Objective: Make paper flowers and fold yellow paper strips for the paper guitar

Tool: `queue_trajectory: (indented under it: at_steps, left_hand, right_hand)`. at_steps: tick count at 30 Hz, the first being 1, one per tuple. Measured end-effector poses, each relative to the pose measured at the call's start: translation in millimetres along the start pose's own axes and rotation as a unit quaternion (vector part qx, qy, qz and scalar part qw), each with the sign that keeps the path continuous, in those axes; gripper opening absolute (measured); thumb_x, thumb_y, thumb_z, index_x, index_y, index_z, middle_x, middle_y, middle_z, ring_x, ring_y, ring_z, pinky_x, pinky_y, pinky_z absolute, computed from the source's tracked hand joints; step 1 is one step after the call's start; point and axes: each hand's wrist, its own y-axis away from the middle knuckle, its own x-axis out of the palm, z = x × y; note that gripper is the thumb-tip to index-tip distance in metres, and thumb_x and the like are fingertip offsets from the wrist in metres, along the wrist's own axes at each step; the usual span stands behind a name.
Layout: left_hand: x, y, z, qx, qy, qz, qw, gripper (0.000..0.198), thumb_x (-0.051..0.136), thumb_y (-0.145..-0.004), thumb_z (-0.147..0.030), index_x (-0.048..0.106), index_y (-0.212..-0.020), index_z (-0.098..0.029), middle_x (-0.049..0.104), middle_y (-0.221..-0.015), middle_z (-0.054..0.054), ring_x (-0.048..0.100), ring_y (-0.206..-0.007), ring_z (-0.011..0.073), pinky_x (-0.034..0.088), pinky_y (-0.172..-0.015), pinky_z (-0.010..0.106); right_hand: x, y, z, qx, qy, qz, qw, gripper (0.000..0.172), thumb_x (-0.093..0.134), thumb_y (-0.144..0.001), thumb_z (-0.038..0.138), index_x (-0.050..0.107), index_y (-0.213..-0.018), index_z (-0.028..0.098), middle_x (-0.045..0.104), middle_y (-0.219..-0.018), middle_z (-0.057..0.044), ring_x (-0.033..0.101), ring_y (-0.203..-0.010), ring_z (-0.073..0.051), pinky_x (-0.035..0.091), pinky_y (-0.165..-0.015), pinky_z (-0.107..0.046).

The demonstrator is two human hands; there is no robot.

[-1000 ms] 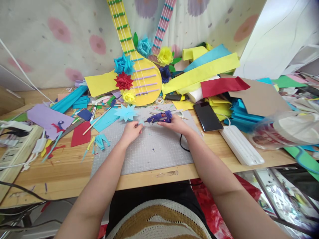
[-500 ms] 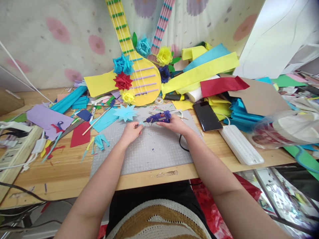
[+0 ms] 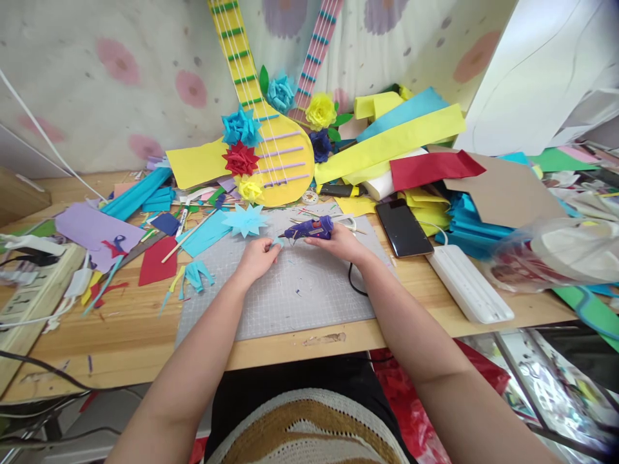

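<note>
"What lay off to your left?"

"On the worktop (image 3: 120,341), going rightwards: a clump of thin blue strips (image 3: 196,276) at nine o'clock from the middle of the grey mat (image 3: 309,296), then a pale blue paper star (image 3: 244,221) at eleven."

"And your left hand (image 3: 258,259)?"

"At ten o'clock, fingertips pinched together on a small blue piece of paper (image 3: 279,242), which sat near twelve."

"Which step was that?"

"Gluing, I'd say. The glue gun (image 3: 312,228) was at one o'clock, its nozzle (image 3: 285,234) aimed towards nine, at the piece. I couldn't tell whether they touched or whether any glue was out."

"Your right hand (image 3: 338,243)?"

"At two o'clock, clamped round the glue gun. Its fingers were partly hidden, so how hard they squeezed I couldn't tell. Farther out, also at two, lay a dark phone (image 3: 403,227)."

"What did the next move call for?"

"In my judgement, a steady left pinch, a small dab on the piece, and fingertips kept clear of the nozzle."
</note>
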Motion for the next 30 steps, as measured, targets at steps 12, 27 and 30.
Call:
queue_trajectory:
  at_steps: [12,27,30]
  left_hand:
    - [2.7,6.8,-12.3,-0.024,0.102,0.006,0.994,0.026,0.054,-0.076,-0.041,0.052,-0.070,-0.016,0.067,-0.067,0.003,0.051,-0.041,0.0086,0.035,-0.037,0.021]
    - [-57.0,17.8,-18.7,0.115,0.077,-0.463,0.876,0.033,0.048,-0.083,-0.042,0.052,-0.063,-0.016,0.053,-0.050,-0.003,0.052,-0.048,0.0071,0.045,-0.053,0.020]
    - [-66.6,19.8,-11.8,0.137,0.040,-0.444,0.885,0.034,0.045,-0.085,-0.044,0.055,-0.069,-0.016,0.061,-0.061,0.000,0.056,-0.054,0.0086,0.047,-0.054,0.020]
  right_hand:
    - [-1.4,-3.3,3.6,0.099,-0.237,-0.083,0.963,0.046,0.063,-0.064,0.062,0.051,-0.061,0.018,0.052,-0.054,0.001,0.040,-0.043,-0.006,0.036,-0.042,-0.022]
    - [1.4,-6.8,1.9,0.126,-0.275,-0.114,0.946,0.047,0.063,-0.064,0.062,0.053,-0.059,0.017,0.045,-0.046,0.003,0.039,-0.042,-0.006,0.034,-0.040,-0.021]
    - [2.2,-7.3,1.8,0.126,-0.278,-0.115,0.945,0.047,0.064,-0.063,0.062,0.053,-0.059,0.017,0.045,-0.047,0.003,0.039,-0.042,-0.006,0.034,-0.040,-0.021]
